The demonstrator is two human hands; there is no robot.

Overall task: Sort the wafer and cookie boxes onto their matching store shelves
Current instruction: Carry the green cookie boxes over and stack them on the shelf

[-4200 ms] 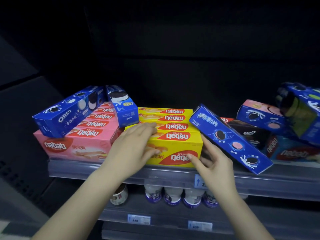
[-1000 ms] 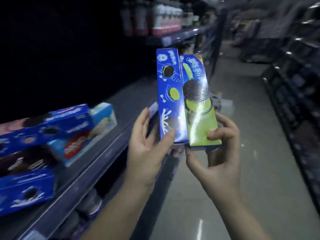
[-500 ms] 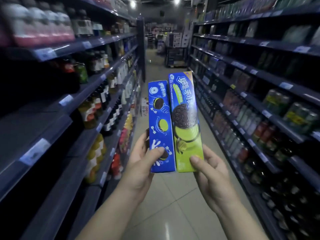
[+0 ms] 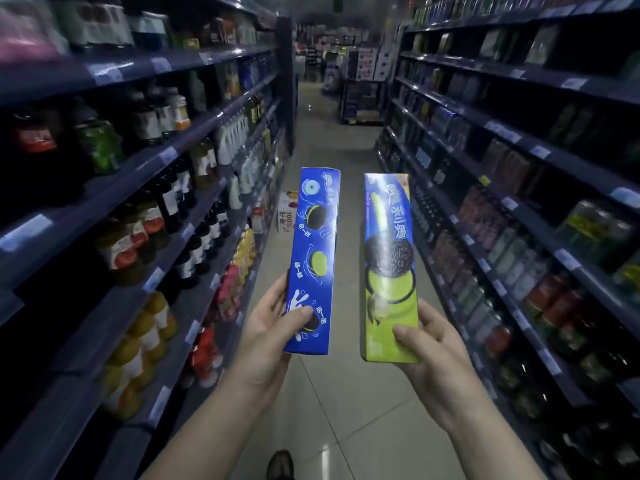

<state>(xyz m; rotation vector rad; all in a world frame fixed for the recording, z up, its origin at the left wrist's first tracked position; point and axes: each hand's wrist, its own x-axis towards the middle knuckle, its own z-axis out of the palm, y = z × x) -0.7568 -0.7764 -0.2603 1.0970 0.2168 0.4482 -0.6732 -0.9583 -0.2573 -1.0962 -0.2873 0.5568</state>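
Nearest, gripping the lower end of a blue cookie box (image 4: 313,261) in the left hand (image 4: 273,327), thumb across its front; gripping a green cookie box (image 4: 389,268) the same way in the right hand (image 4: 429,344). Holding both upright and apart above the aisle floor (image 4: 332,161). Likely carrying them mid-sort; next, finding a matching cookie shelf, not the bottle shelves (image 4: 166,157) flanking left.

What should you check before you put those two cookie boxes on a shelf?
1. Left hand grips the blue box: ok.
2. Right hand grips the green box: ok.
3. Boxes apart, not touching: ok.
4. Both boxes upright: ok.
5. Aisle floor ahead free to walk: ok.
6. Matching cookie shelf in sight: cannot tell; nearby shelves show mostly bottles.
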